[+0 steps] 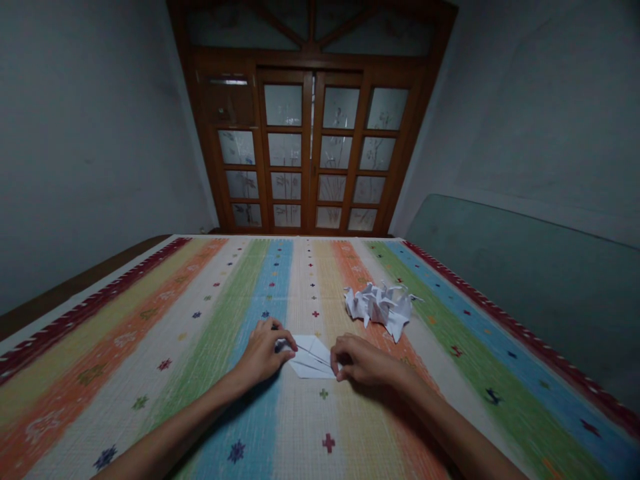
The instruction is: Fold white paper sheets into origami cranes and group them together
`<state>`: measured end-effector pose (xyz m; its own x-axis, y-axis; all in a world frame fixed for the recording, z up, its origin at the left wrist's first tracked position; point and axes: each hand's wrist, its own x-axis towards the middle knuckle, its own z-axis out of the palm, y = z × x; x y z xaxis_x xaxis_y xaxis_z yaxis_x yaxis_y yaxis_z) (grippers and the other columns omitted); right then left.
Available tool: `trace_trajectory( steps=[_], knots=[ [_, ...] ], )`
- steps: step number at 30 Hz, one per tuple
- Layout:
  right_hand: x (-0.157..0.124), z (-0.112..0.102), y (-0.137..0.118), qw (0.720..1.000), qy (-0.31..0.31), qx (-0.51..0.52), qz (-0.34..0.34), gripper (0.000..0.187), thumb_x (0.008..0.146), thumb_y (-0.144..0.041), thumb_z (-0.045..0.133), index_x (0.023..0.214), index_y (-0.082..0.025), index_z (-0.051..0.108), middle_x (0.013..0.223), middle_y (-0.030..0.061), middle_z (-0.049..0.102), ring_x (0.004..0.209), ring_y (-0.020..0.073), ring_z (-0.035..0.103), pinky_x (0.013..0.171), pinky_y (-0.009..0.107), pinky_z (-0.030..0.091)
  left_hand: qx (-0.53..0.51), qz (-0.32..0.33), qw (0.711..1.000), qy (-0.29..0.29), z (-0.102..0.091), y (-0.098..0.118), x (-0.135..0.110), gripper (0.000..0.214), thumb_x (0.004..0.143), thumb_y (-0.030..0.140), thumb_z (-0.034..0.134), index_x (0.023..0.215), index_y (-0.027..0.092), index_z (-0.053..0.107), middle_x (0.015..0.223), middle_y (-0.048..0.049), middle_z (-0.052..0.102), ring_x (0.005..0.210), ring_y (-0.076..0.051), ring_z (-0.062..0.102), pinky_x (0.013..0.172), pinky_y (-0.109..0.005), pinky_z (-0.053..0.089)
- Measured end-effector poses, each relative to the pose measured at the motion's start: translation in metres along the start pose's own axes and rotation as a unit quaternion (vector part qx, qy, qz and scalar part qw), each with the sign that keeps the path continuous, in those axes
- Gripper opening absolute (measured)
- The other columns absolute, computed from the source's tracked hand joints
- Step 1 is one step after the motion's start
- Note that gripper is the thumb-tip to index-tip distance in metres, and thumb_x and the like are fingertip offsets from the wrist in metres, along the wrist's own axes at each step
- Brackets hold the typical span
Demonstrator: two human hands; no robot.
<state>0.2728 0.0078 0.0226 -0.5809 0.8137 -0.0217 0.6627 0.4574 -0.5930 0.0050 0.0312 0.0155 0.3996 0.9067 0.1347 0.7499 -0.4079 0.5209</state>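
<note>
Both the left hand (261,355) and right hand (364,361) touch folded white paper (313,357).

The white folded paper (313,360) before me is plain, marked only by thin dark crease lines. Beneath it, the striped woven cloth (260,413) runs toward its far edge in bands of yellow, orange, cream, green and blue, dotted with small coloured crosses and stars. Maroon patterned borders trim its sides. The paper cranes (383,310) are pure white.
</note>
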Motion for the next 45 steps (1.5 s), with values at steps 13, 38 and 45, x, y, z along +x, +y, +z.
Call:
trace_trajectory(
  steps=[13, 38, 45],
  knots=[
    [0.002, -0.003, 0.0, 0.999, -0.036, 0.004, 0.019, 0.013, 0.073, -0.012, 0.082, 0.082, -0.02, 0.076, 0.082, 0.0, 0.06, 0.084, 0.0175, 0.054, 0.075, 0.024, 0.038, 0.033, -0.085, 0.995, 0.025, -0.003, -0.009, 0.003, 0.013, 0.079, 0.02, 0.078, 0.083, 0.031, 0.083, 0.105, -0.0074, 0.06, 0.106, -0.03, 0.054, 0.094, -0.041, 0.04],
    [0.002, 0.009, -0.004, 0.998, 0.054, 0.032, 0.011, 0.033, 0.066, 0.003, 0.07, 0.092, -0.017, 0.071, 0.093, 0.0032, 0.062, 0.087, 0.0191, 0.057, 0.079, 0.028, 0.044, -0.022, 0.101, 0.993, 0.049, 0.014, 0.011, -0.009, 0.006, 0.089, 0.026, 0.067, 0.09, 0.024, 0.073, 0.107, -0.0071, 0.069, 0.104, -0.029, 0.061, 0.095, -0.048, 0.041],
    [0.004, 0.018, -0.006, 0.994, 0.105, 0.04, 0.016, 0.05, 0.076, -0.009, 0.071, 0.125, -0.016, 0.065, 0.108, 0.0097, 0.062, 0.098, 0.0233, 0.06, 0.091, 0.035, 0.047, -0.053, 0.113, 0.992, 0.027, 0.013, 0.014, -0.01, 0.014, 0.085, 0.015, 0.065, 0.097, 0.021, 0.064, 0.104, -0.0064, 0.066, 0.101, -0.026, 0.06, 0.09, -0.041, 0.047]
  ],
)
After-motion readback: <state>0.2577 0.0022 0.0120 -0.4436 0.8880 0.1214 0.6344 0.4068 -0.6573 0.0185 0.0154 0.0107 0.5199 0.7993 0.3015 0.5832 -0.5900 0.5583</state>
